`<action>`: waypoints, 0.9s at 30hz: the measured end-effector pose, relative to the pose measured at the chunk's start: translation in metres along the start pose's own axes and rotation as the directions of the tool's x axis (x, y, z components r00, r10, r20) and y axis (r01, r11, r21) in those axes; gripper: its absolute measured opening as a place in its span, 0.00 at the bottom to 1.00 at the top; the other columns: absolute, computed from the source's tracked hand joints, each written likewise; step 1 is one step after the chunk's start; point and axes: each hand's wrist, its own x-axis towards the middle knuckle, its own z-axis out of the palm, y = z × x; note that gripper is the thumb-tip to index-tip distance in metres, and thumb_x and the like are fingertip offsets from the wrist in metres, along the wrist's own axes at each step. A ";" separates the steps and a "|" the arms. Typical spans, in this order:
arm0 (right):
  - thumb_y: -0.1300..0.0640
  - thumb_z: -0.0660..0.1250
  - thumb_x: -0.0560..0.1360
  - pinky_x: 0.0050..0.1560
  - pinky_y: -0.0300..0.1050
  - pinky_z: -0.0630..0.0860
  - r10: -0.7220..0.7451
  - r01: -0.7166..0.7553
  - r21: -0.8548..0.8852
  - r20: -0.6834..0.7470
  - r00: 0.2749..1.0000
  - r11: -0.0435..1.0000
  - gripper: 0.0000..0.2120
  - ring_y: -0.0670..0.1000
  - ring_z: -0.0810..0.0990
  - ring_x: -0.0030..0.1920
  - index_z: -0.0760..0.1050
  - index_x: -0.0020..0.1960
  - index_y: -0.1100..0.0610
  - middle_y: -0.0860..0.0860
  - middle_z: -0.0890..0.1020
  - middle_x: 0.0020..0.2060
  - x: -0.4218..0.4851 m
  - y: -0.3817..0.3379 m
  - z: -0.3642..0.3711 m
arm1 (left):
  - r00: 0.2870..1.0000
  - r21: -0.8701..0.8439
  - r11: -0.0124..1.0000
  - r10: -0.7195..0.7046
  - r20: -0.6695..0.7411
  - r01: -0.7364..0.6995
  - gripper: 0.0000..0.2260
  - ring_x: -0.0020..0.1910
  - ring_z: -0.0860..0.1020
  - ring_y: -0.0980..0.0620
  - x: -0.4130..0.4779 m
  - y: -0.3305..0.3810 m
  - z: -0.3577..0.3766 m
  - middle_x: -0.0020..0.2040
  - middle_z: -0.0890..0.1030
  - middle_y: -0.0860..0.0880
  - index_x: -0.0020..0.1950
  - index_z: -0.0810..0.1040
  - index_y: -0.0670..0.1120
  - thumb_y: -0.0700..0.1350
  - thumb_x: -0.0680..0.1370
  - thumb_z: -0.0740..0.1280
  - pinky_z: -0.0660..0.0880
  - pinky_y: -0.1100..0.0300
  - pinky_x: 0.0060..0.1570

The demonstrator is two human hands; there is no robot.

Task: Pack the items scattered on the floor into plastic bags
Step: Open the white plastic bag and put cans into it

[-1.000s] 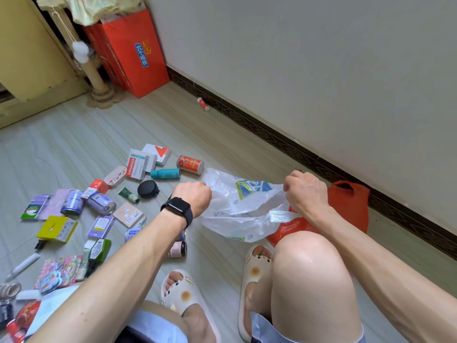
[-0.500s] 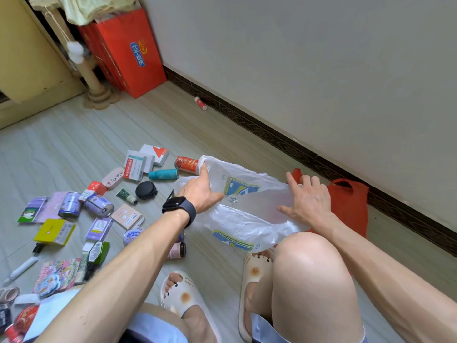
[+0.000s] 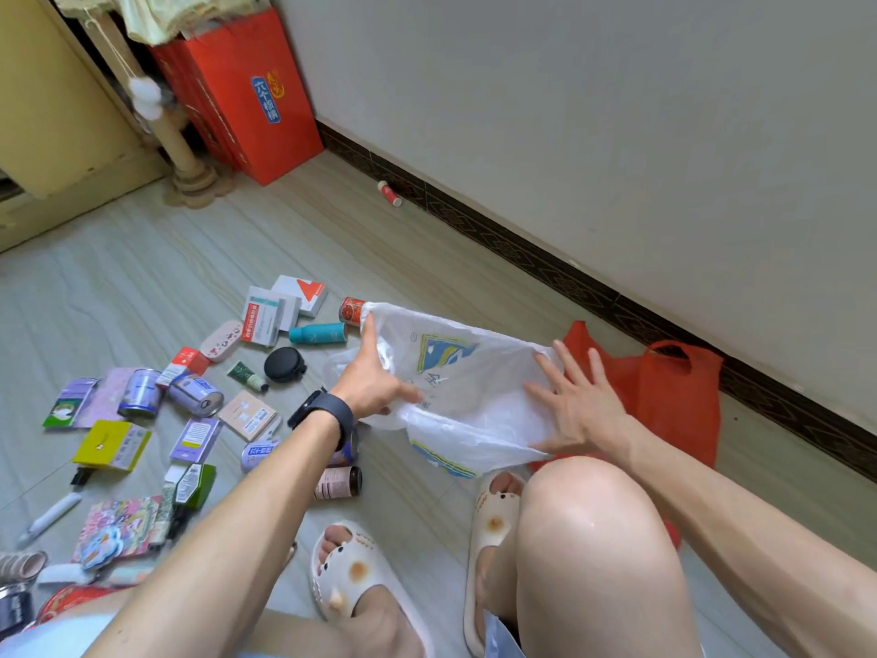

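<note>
Fists have opened: left hand (image 3: 375, 382) and right hand (image 3: 579, 406), fingers straight, spread the bag (image 3: 474, 372); widen its mouth fully.

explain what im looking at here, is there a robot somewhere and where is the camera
No robot here: these are a person's two bare arms. All pictures come from one camera worn on the head, looking forward and down. The left hand, with a black watch on its wrist, and the right hand touch a white plastic bag with straight fingers, as if spreading it; neither holds any item. A red bag lies behind it, by the wall. On the floor to the left, small things lie scattered: boxes, purple cans, a teal bottle, a black round case. Below, you see a knee and pale slippers.
</note>
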 end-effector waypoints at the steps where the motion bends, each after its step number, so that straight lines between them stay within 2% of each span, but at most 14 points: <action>1: 0.18 0.42 0.58 0.71 0.71 0.31 0.039 -0.037 -0.038 0.054 0.998 0.999 0.55 0.59 0.28 0.77 0.48 0.80 0.43 0.51 0.35 0.79 -0.001 0.008 0.005 | 0.999 0.122 0.993 -0.009 0.031 0.006 0.61 0.49 0.81 0.41 0.003 -0.008 -0.003 0.68 0.69 0.43 0.76 0.32 0.63 0.41 0.66 0.79 0.81 0.50 0.43; 4: 0.31 0.62 0.67 0.71 0.72 0.31 0.154 -0.152 -0.028 0.093 0.984 0.988 0.50 0.60 0.25 0.75 0.45 0.81 0.49 0.53 0.32 0.78 0.000 0.023 0.005 | 0.985 0.553 0.832 -0.057 0.162 -0.043 0.64 0.49 0.80 0.39 0.016 -0.023 0.004 0.65 0.74 0.39 0.73 0.28 0.64 0.48 0.59 0.78 0.79 0.47 0.50; 6: 0.40 0.62 0.69 0.71 0.73 0.32 0.176 -0.174 -0.049 0.047 0.983 0.984 0.47 0.61 0.25 0.75 0.45 0.81 0.50 0.57 0.32 0.78 0.001 0.018 -0.007 | 0.982 0.658 0.751 -0.081 0.172 -0.053 0.66 0.54 0.78 0.37 0.017 -0.020 0.012 0.66 0.71 0.40 0.73 0.27 0.62 0.50 0.57 0.78 0.79 0.44 0.52; 8: 0.45 0.59 0.72 0.71 0.74 0.34 0.169 -0.166 -0.092 0.029 0.985 0.982 0.42 0.63 0.26 0.75 0.46 0.81 0.51 0.60 0.33 0.78 0.006 0.016 -0.018 | 0.968 0.721 0.692 -0.150 0.203 -0.044 0.63 0.65 0.73 0.37 0.027 -0.012 0.016 0.77 0.57 0.43 0.76 0.30 0.58 0.46 0.60 0.77 0.77 0.45 0.56; 11: 0.45 0.59 0.74 0.70 0.74 0.31 0.146 -0.138 -0.120 0.062 0.987 0.983 0.39 0.63 0.25 0.74 0.49 0.81 0.51 0.60 0.34 0.78 0.010 0.021 -0.022 | 0.949 0.831 0.555 -0.241 0.204 -0.038 0.50 0.72 0.65 0.38 0.034 0.006 0.010 0.79 0.34 0.47 0.79 0.46 0.56 0.44 0.65 0.73 0.75 0.48 0.58; 13: 0.45 0.62 0.71 0.70 0.73 0.30 0.096 -0.094 -0.096 0.020 0.995 0.991 0.40 0.62 0.25 0.75 0.53 0.80 0.49 0.59 0.37 0.79 0.015 0.025 -0.022 | 0.983 0.891 0.441 -0.089 0.162 -0.107 0.35 0.73 0.61 0.39 0.033 0.018 0.006 0.78 0.32 0.46 0.74 0.62 0.53 0.49 0.68 0.69 0.70 0.45 0.61; 16: 0.46 0.66 0.67 0.72 0.70 0.31 0.038 -0.045 -0.045 -0.148 0.988 0.998 0.36 0.58 0.30 0.77 0.67 0.74 0.50 0.57 0.48 0.80 0.029 0.023 -0.020 | 0.931 0.952 0.166 0.308 0.198 -0.257 0.26 0.77 0.50 0.38 0.030 0.024 0.018 0.79 0.39 0.42 0.72 0.65 0.49 0.49 0.74 0.63 0.53 0.35 0.71; 18: 0.53 0.71 0.65 0.75 0.68 0.41 -0.013 0.003 -0.027 -0.391 0.920 1.000 0.24 0.59 0.48 0.80 0.80 0.60 0.55 0.56 0.67 0.75 0.039 0.018 -0.013 | 0.769 0.907 -0.114 0.494 0.405 -0.405 0.23 0.76 0.55 0.37 0.029 0.017 0.041 0.79 0.49 0.39 0.72 0.68 0.46 0.43 0.76 0.59 0.52 0.32 0.71; 19: 0.57 0.71 0.64 0.76 0.66 0.48 -0.059 0.050 -0.032 -0.508 0.860 0.998 0.17 0.59 0.58 0.78 0.82 0.52 0.57 0.56 0.75 0.70 0.046 0.015 -0.005 | 0.681 0.855 -0.218 0.526 0.510 -0.471 0.22 0.74 0.62 0.39 0.029 0.013 0.052 0.77 0.59 0.39 0.69 0.72 0.46 0.41 0.75 0.58 0.56 0.34 0.71; 21: 0.63 0.70 0.64 0.74 0.60 0.61 -0.168 0.198 -0.026 -0.644 0.747 0.980 0.08 0.59 0.71 0.71 0.82 0.43 0.58 0.55 0.82 0.59 0.062 0.009 0.006 | 0.598 0.772 -0.345 0.491 0.633 -0.534 0.21 0.69 0.70 0.41 0.042 0.004 0.065 0.68 0.74 0.41 0.62 0.79 0.46 0.40 0.75 0.53 0.61 0.37 0.71; 22: 0.65 0.70 0.64 0.71 0.58 0.66 -0.216 0.265 -0.026 -0.662 0.718 0.964 0.08 0.59 0.76 0.67 0.82 0.42 0.59 0.55 0.84 0.56 0.070 0.006 0.011 | 0.621 0.763 -0.341 0.445 0.646 -0.549 0.21 0.70 0.69 0.41 0.054 0.000 0.068 0.66 0.75 0.41 0.61 0.80 0.46 0.40 0.76 0.52 0.56 0.38 0.72; 24: 0.65 0.71 0.63 0.59 0.54 0.77 -0.281 0.360 -0.012 -0.649 0.707 0.933 0.08 0.58 0.81 0.59 0.82 0.42 0.59 0.54 0.85 0.52 0.087 0.007 0.018 | 0.718 0.817 -0.226 0.391 0.575 -0.531 0.22 0.77 0.57 0.41 0.082 -0.005 0.067 0.72 0.68 0.39 0.70 0.72 0.43 0.42 0.78 0.51 0.38 0.37 0.72; 25: 0.64 0.71 0.64 0.52 0.53 0.80 -0.283 0.376 0.024 -0.614 0.736 0.926 0.09 0.57 0.81 0.58 0.81 0.44 0.58 0.54 0.84 0.53 0.098 0.011 0.022 | 0.776 0.857 -0.141 0.372 0.510 -0.496 0.24 0.79 0.49 0.42 0.101 -0.010 0.063 0.77 0.61 0.39 0.76 0.64 0.43 0.46 0.79 0.53 0.32 0.37 0.70; 27: 0.54 0.68 0.70 0.47 0.51 0.80 -0.211 0.280 0.132 -0.385 0.899 0.951 0.17 0.59 0.79 0.61 0.76 0.59 0.54 0.56 0.80 0.62 0.117 0.022 0.020 | 0.870 0.907 0.047 0.309 0.384 -0.418 0.37 0.78 0.37 0.43 0.142 -0.021 0.049 0.80 0.44 0.43 0.80 0.44 0.49 0.61 0.78 0.57 0.29 0.34 0.69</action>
